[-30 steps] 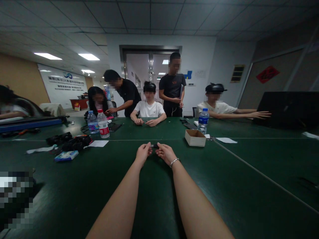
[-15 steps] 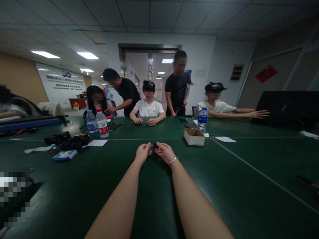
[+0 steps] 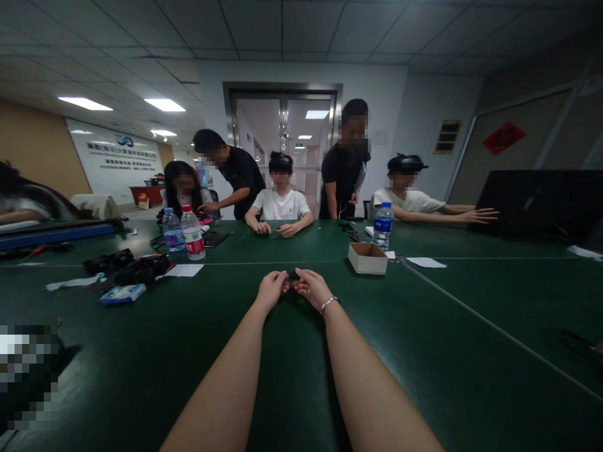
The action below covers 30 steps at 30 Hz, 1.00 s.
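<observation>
Over the middle of the green table, a small dark stick-like object (image 3: 293, 275) is pinched between my two hands; it is too small to tell its kind. My left hand (image 3: 272, 289) is closed, its thumb and forefinger on the object's left end. On the right end, the fingertips of my right hand (image 3: 313, 287) are pressed together. A silver bracelet (image 3: 328, 304) circles my right wrist. The fingers cover most of the object.
An open cardboard box (image 3: 368, 263) stands ahead to the right, with a blue-labelled water bottle (image 3: 383, 227) behind it. Two bottles, black gear (image 3: 141, 269) and a blue-white packet (image 3: 122, 294) are at left. Several people sit or stand across the green table (image 3: 424, 326).
My left hand has shifted very slightly right, narrowing the gap between my fingertips. Across the table, the standing person in black has leaned and moved right. The seated person's outstretched hands shifted left.
</observation>
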Each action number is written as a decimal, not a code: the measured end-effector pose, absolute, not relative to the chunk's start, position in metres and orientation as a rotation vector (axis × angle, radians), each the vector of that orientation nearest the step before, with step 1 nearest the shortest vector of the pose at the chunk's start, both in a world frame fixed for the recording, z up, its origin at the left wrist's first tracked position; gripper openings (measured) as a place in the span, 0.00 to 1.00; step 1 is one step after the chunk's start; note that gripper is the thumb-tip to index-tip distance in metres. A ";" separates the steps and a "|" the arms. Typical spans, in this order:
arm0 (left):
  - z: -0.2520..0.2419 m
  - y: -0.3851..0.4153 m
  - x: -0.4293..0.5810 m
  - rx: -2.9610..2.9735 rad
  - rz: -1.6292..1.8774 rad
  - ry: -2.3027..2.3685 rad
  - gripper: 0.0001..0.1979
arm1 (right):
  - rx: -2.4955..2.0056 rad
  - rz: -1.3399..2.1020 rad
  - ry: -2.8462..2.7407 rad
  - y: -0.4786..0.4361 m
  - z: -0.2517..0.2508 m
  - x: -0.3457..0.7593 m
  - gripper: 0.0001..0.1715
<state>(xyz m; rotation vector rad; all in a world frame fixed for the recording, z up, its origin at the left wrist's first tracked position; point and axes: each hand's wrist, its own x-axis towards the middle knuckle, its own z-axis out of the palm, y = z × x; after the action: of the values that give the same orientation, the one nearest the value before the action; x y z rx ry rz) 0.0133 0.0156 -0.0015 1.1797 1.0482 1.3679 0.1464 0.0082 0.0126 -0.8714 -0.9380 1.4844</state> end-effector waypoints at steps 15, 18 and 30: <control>-0.003 0.021 0.014 1.076 1.322 1.062 0.18 | -0.854 1.496 -0.942 0.013 0.008 0.148 0.11; -0.003 0.020 0.014 1.081 1.319 1.050 0.17 | -0.847 1.501 -0.950 0.012 0.007 0.149 0.11; -0.002 0.018 0.016 1.087 1.306 1.069 0.15 | -0.858 1.510 -0.928 0.009 0.010 0.149 0.11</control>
<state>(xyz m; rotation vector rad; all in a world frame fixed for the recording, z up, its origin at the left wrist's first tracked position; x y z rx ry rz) 0.0157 0.0182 -0.0020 1.0866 1.0687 1.3057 0.1495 0.0093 0.0099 -0.8585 -0.9279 1.5095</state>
